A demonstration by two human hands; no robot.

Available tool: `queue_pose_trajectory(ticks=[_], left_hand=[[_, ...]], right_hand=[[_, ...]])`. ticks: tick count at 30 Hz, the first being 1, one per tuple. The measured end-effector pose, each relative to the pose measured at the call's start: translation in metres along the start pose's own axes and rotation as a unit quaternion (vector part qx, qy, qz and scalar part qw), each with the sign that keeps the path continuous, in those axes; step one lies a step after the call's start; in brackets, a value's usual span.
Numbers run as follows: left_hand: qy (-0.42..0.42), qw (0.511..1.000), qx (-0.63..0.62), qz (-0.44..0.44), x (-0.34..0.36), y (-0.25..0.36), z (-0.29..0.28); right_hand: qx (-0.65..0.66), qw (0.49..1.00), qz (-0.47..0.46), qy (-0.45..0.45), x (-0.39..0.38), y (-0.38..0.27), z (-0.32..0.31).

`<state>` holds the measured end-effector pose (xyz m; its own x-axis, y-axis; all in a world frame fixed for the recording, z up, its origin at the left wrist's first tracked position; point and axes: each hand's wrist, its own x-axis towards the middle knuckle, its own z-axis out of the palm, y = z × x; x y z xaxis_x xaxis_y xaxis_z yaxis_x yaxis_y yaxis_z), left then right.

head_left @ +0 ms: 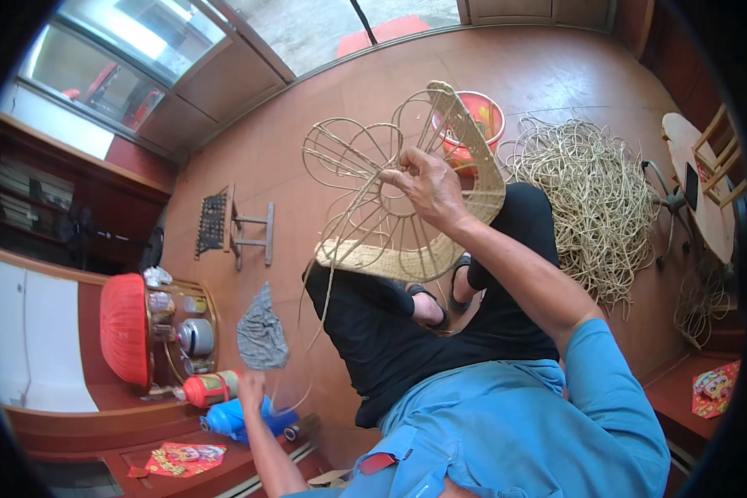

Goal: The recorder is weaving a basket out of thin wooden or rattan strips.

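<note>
Glare whitens the window (137,35) while edges bow.

The fisheye camera over there looks down from the person's head, close above the short-sleeved blue shirt (506,423) at lower centre.

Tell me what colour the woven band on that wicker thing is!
The woven band is pale straw-yellow, clearest in the head view.

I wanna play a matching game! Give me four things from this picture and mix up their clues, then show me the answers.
Things:
1. woven frame
2. long cords
3. cloth
4. bucket

Clues:
A. red and round
B. heaped in a big tangle
C. gripped by the right hand
D. grey and crumpled

Right pairs: 1-C, 2-B, 3-D, 4-A
</note>
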<state>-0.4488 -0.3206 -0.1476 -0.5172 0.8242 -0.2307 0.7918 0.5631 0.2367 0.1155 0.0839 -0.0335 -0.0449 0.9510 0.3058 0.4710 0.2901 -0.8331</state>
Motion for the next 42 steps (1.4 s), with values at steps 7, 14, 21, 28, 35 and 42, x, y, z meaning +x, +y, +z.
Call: queue_pose_trajectory(ticks=[7, 14, 21, 28, 35, 42], left_hand=[[0.229, 0.877, -0.2, 0.372, -0.013, 0.419, -0.064], [0.161, 0.88, -0.146, 0.423, 0.02, 0.47, -0.031], [0.14, 0.85, -0.099, 0.497, 0.03, 0.465, -0.015], [0.121, 0.868, -0.386, 0.289, 0.033, 0.364, -0.045], [0.254, 0.87, -0.422, -0.029, 0.055, 0.123, -0.073], [0.384, 0.772, -0.455, -0.224, 0.046, -0.084, -0.194]], right_hand=[[0.118, 0.992, 0.039, -0.004, -0.054, -0.008, -0.002], [0.146, 0.98, 0.129, -0.031, -0.102, 0.009, 0.006], [0.188, 0.971, 0.148, 0.003, -0.14, 0.032, 0.02], [0.229, 0.96, 0.161, -0.004, -0.128, 0.042, 0.01], [0.23, 0.959, 0.163, -0.041, -0.13, 0.03, -0.007], [0.261, 0.947, 0.18, -0.056, -0.13, 0.023, -0.017]])
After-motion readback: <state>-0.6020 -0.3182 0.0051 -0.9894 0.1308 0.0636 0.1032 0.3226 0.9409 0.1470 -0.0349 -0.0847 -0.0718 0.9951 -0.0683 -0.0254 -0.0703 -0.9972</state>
